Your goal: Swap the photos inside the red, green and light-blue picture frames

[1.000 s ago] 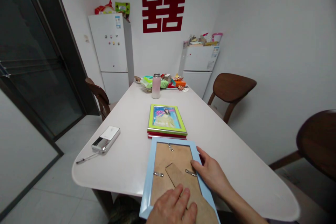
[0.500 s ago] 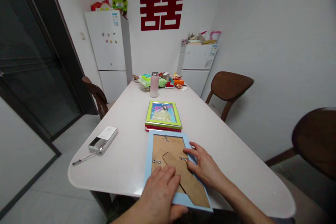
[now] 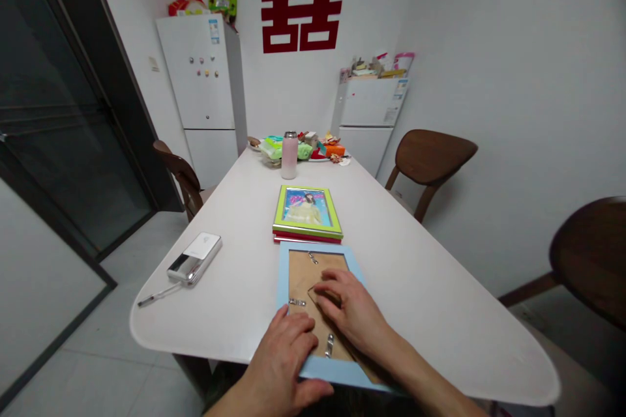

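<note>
A light-blue picture frame (image 3: 284,277) lies face down at the table's near edge, its brown backing board (image 3: 299,273) upward. Metal clips show at the backing's top, left side and bottom. My left hand (image 3: 288,355) grips the frame's near-left corner, fingers along the left side and thumb at the bottom edge. Bent over the backing, my right hand (image 3: 355,313) has thumb and fingers closed around the upper end of the brown stand (image 3: 362,361). That hand covers most of the stand and the right-hand clip.
Beyond the blue frame a green picture frame (image 3: 335,218) lies on a red one (image 3: 306,239). A power bank (image 3: 195,257) with a short cable is at the left. Further back are a pink bottle (image 3: 289,156) and packets. Chairs (image 3: 433,156) flank the table.
My right hand has moved left from the frame's right side onto the stand. My left hand has shifted left off the stand to the frame's corner, uncovering the bottom clip.
</note>
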`<state>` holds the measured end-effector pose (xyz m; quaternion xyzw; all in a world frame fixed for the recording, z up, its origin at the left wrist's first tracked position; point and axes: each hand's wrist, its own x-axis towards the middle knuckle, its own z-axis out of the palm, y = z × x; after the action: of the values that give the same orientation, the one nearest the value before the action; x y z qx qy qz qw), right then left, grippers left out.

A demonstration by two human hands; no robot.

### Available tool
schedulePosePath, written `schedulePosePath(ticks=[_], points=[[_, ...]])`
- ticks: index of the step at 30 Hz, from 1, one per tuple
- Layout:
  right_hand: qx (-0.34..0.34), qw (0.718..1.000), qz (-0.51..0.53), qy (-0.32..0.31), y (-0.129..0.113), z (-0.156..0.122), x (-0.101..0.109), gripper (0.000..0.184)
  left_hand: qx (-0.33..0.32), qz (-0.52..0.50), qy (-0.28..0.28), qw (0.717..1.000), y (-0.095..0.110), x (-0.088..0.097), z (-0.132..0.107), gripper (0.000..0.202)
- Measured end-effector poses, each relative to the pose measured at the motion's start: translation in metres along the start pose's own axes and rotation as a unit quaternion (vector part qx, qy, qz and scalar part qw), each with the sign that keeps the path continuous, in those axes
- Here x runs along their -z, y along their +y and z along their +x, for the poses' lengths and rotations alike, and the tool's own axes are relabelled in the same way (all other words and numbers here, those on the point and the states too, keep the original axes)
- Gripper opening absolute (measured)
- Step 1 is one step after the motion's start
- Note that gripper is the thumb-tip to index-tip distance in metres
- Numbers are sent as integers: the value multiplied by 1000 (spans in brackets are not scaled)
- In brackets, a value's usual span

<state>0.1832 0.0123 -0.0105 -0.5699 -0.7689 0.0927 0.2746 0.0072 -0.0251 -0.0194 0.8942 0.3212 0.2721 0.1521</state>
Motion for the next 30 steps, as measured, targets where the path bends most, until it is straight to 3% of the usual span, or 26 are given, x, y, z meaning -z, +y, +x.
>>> schedulePosePath(ticks=[3, 7, 12, 20, 25, 30], points=[[24, 998, 28, -50, -23, 10, -8, 12, -1, -11, -13, 1000, 3, -2, 1, 35], [15, 999, 0, -43, -33, 18, -14, 8, -7, -13, -11, 1000, 1, -6, 0, 30], [8, 999, -9, -40, -23, 22, -16, 6, -25, -8, 3, 1000, -3, -8, -2, 31], [-66, 995, -73, 3, 11, 50, -16, 26, -53, -7, 33, 998, -6, -9, -3, 35], [-74, 994, -82, -1, 12, 58, -25, 28, -64, -19, 36, 997, -10, -13, -3, 39], [-28, 998, -54, -29, 5, 37, -2, 37, -61, -26, 28, 997, -10, -10, -2, 38]])
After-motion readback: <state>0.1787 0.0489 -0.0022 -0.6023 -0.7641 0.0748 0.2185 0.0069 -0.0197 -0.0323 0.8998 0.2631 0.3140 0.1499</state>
